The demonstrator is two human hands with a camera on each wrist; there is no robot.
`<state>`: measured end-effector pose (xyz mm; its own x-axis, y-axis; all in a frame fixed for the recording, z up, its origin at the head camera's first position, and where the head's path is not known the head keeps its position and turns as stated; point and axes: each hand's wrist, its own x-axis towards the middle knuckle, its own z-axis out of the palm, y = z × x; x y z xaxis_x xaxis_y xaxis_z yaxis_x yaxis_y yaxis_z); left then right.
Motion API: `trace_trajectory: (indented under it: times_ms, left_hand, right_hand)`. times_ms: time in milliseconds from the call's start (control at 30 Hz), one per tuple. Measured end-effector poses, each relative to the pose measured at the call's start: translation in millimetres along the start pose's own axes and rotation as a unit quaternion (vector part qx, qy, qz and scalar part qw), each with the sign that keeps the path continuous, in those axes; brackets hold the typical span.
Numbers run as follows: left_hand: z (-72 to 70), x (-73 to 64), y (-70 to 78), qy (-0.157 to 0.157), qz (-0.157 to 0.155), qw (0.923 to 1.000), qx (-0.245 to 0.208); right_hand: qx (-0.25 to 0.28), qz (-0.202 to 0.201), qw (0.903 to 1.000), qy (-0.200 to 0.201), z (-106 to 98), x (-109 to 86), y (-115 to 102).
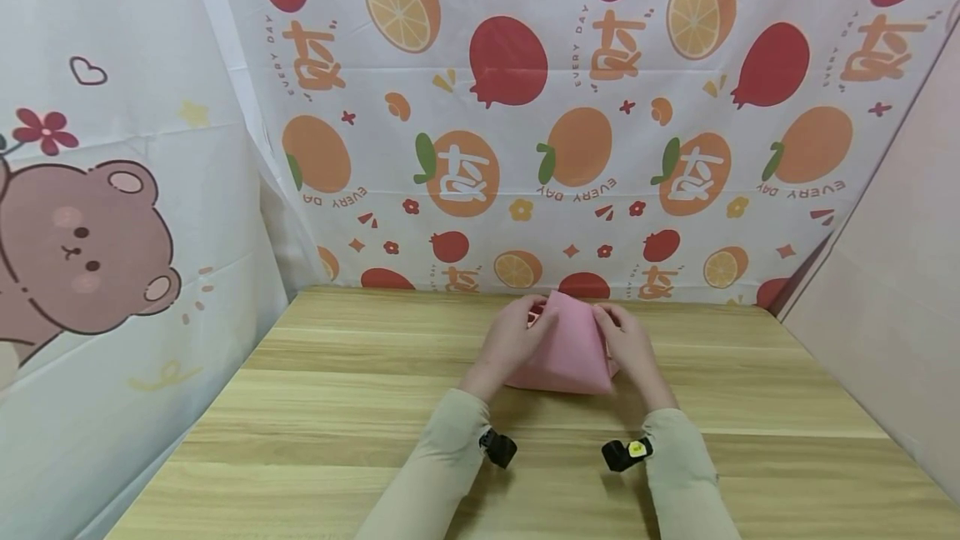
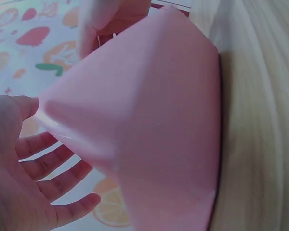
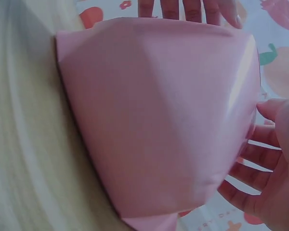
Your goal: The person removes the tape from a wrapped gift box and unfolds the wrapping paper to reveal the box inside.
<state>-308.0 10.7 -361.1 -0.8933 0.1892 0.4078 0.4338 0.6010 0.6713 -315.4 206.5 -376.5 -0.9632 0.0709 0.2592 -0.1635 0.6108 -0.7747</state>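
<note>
A smooth, slightly glossy pink sheet [image 1: 566,348] stands bent and raised near the back of the table, its lower edge on the wood. My left hand [image 1: 517,327] holds its upper left edge; in the left wrist view the thumb [image 2: 28,106] is at the corner and the other fingers reach behind. At the upper right edge my right hand [image 1: 626,348] grips it between the thumb [image 3: 274,109] and the fingers behind. A small red-and-white patterned patch [image 1: 534,317] shows beside the left hand. Whatever lies behind the sheet is hidden.
The wood-grain table [image 1: 315,423] ends at a hanging cloth [image 1: 600,232] printed with fruit, just behind the hands. Another cloth [image 1: 217,215] with a bear hangs at the left, and a pale panel [image 1: 892,290] stands along the right.
</note>
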Motion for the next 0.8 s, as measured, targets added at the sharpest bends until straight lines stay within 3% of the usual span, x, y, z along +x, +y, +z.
trace_trajectory:
  times_ms: [167,400,600,667,800]
  left_hand:
    - [-5.6,-2.5,13.8,0.005,0.032,0.9995,0.007]
    - [-8.6,-5.7,26.5,0.014,0.100,0.9927,0.067]
    - [-8.3,-10.5,32.6,0.046,0.145,0.9813,0.118]
    - [-9.5,-13.2,36.2,0.033,0.143,0.9781,0.148]
    - [-11.1,-20.0,41.1,-0.025,0.128,0.9700,0.205]
  right_hand:
    - [-0.014,-0.021,0.9996,0.012,-12.2,-3.0,-11.1]
    - [-0.004,-0.063,0.9979,0.009,-29.6,-7.6,-23.0]
    - [-0.019,-0.070,0.9927,-0.097,-48.9,-14.1,-31.7]
    - [-0.028,-0.068,0.9883,-0.133,-55.6,-17.4,-34.7]
    - [-0.057,-0.065,0.9805,-0.177,-66.8,-24.7,-37.6]
